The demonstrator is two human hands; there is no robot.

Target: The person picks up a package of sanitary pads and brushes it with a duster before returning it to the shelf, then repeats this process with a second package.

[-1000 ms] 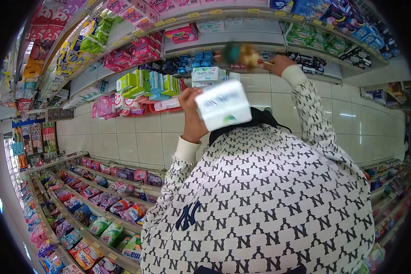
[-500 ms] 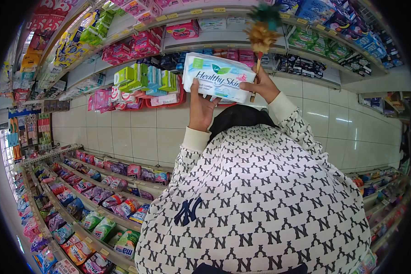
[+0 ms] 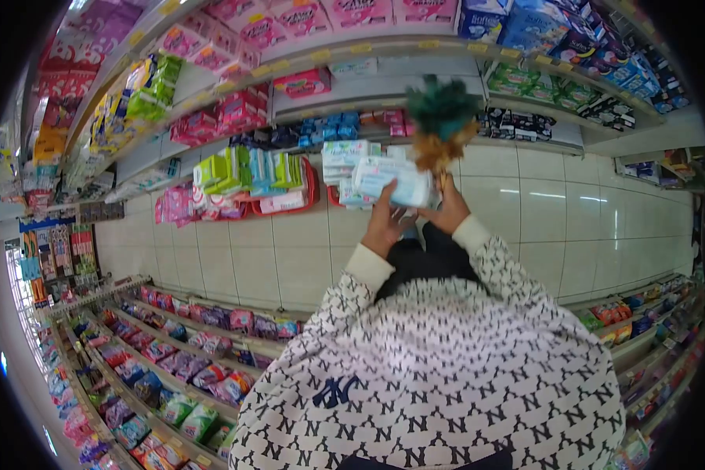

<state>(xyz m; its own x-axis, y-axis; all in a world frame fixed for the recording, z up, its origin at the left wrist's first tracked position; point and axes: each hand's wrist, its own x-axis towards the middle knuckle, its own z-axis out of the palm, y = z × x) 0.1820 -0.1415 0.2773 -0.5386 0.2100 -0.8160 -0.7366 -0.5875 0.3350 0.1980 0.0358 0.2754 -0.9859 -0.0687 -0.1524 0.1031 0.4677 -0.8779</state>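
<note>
Between both hands is a white and pale blue package point(image 3: 395, 182), its print blurred. My left hand point(image 3: 385, 222) grips its lower left side, fingers wrapped round the edge. At the package's right end, my right hand point(image 3: 450, 207) also holds the stick of a feather duster point(image 3: 442, 121), whose green and tan feathers stand up above the hand. Just behind and left of the held package, similar white packages point(image 3: 346, 157) are stacked above a red basket point(image 3: 334, 196), mostly hidden by them.
Another red basket point(image 3: 312, 188) holds green, blue and white packs at the left. Shelves point(image 3: 415, 48) of pink, blue and green packs run across the top. A lower shelf unit point(image 3: 204, 368) with colourful packs stands at the lower left. Tiled floor point(image 3: 517, 227) lies between.
Both hands have lowered the package towards the stacked white packages, which now show beside it. The duster has come down with my right hand. The view has shifted, showing more of the upper shelves.
</note>
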